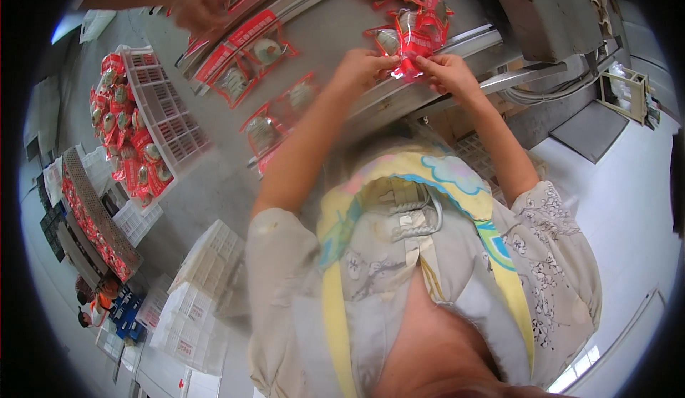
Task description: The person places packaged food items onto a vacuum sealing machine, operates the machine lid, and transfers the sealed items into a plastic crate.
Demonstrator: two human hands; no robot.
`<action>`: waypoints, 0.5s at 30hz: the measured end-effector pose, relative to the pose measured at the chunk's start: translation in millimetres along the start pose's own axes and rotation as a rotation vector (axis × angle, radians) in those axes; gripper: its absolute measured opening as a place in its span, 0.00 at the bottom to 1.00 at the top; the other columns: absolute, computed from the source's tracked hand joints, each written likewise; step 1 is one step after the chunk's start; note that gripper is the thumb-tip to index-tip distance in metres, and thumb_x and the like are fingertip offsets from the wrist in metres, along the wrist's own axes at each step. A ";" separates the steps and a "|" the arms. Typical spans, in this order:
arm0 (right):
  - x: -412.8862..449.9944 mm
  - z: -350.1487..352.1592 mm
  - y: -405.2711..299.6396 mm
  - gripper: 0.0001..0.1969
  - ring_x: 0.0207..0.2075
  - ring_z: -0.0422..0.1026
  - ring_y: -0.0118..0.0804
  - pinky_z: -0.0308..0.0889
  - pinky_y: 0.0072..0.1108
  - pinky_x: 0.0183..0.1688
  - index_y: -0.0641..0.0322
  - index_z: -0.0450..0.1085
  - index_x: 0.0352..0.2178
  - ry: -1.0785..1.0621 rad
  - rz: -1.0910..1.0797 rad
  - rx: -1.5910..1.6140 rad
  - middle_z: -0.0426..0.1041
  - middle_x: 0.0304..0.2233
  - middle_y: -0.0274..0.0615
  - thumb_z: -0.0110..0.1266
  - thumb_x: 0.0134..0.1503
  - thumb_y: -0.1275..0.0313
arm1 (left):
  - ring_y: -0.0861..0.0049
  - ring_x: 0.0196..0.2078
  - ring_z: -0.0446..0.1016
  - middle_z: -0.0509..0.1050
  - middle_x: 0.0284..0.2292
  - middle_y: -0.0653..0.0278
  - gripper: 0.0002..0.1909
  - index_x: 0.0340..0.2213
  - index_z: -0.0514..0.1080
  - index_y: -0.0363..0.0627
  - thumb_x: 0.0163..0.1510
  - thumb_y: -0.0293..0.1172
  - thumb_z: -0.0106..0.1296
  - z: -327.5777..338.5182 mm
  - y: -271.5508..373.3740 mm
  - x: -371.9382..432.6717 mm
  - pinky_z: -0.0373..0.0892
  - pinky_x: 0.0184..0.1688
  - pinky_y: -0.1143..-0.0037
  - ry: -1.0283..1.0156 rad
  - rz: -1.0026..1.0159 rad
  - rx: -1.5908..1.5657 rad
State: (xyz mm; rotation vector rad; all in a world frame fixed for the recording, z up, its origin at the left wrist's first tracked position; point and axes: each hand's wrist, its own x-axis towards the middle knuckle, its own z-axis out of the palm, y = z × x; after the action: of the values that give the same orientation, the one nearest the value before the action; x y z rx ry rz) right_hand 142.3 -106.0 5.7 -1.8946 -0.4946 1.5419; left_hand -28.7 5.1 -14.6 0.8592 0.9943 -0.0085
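Note:
My left hand [365, 68] and my right hand [450, 75] pinch the near end of a red and clear plastic packet [415, 39] between thumbs and fingers. The packet's near edge looks crumpled and shiny. Around it on the metal worktop [321, 34] lie several like packets, each with a pale grey-green, egg-shaped item inside; one such packet [386, 40] is just beyond my left fingers. Left of my left forearm, a pair of packets [266, 51] lies on the worktop edge, and another pair [278, 114] is nearer my body, partly behind the forearm.
Another person's hand [199, 10] reaches in at upper left over more packets. A white plastic crate [166, 114] heaped with red packets stands at left. White crates [200, 296] are stacked lower left. A grey metal machine housing [543, 10] borders the worktop at upper right.

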 end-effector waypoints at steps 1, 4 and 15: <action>1.0 0.2 1.3 0.17 0.14 0.60 0.15 0.52 0.08 0.14 0.61 0.70 0.27 0.005 0.004 0.007 0.66 0.17 0.28 0.54 0.53 0.56 | 0.94 0.16 0.54 0.65 0.19 0.73 0.12 0.32 0.72 0.37 0.46 0.32 0.59 1.0 1.2 2.1 0.47 0.14 0.88 -0.020 -0.058 -0.052; 3.2 6.9 4.3 0.13 0.15 0.61 0.15 0.52 0.06 0.13 0.59 0.69 0.29 -0.204 0.114 0.474 0.70 0.20 0.29 0.56 0.52 0.60 | 0.94 0.16 0.56 0.63 0.19 0.75 0.09 0.31 0.70 0.40 0.47 0.28 0.58 -13.7 2.0 -2.4 0.49 0.14 0.90 -0.138 -0.080 -0.182; 16.3 39.2 -15.4 0.15 0.14 0.60 0.16 0.51 0.08 0.14 0.58 0.67 0.22 -0.415 0.140 0.340 0.65 0.16 0.28 0.59 0.49 0.59 | 0.95 0.17 0.56 0.65 0.22 0.76 0.08 0.36 0.67 0.43 0.51 0.24 0.50 -49.2 0.1 -48.0 0.50 0.14 0.91 -0.212 -0.032 -0.371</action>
State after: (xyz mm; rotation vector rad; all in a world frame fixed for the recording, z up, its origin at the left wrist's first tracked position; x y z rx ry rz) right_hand 110.0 -75.0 0.1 -1.3802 -0.2539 1.9835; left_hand -92.0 19.0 8.3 0.4907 0.7777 0.0556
